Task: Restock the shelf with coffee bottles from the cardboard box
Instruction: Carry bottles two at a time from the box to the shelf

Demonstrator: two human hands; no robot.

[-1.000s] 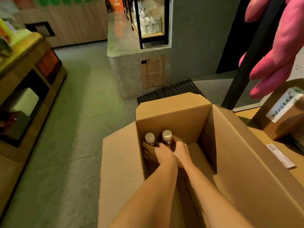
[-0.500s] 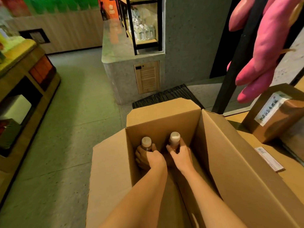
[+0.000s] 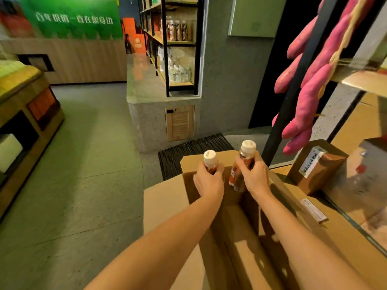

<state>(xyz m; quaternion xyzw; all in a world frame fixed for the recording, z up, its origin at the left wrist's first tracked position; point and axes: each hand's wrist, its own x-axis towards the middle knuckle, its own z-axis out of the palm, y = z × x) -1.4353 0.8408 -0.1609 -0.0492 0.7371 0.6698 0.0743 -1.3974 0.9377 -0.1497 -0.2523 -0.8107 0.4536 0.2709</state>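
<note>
Above the box's (image 3: 167, 206) far edge, both hands grip bottles. Left hand (image 3: 209, 182) wraps one bottle (image 3: 210, 162). Right hand (image 3: 256, 176) wraps the other (image 3: 245, 162).

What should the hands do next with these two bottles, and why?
Probably raise both clear of the cardboard box: the left hand grips the left bottle, the right hand the right bottle, whose base sits below the far flap's edge.

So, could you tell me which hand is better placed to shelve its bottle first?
Probably the right hand: its bottle is raised higher and nearer the shelf on the right.
</note>
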